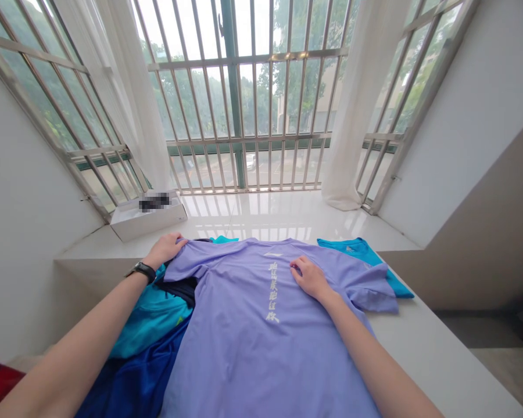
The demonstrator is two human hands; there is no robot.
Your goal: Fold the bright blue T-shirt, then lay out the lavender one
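A purple T-shirt point(239, 325) lies spread out, collar toward the window, with white lettering down its middle. My left hand point(168, 248), with a black watch on the wrist, has its fingers closed on the shirt's left sleeve near the shoulder. On the upper chest, just right of the lettering, rests my right hand point(309, 276); its fingers are curled together, and whether they pinch any cloth is too small to tell. Under the purple shirt's left side are teal clothes point(150, 316) and dark blue cloth point(135, 371). A folded blue shirt point(351, 248) shows beyond its right shoulder.
A white box point(148, 220) stands on the glossy white sill point(253, 215) at the back left. Metal bars and white curtains point(346, 116) line the window. Red cloth point(0, 380) lies at the lower left. The white surface ends in an edge on the right.
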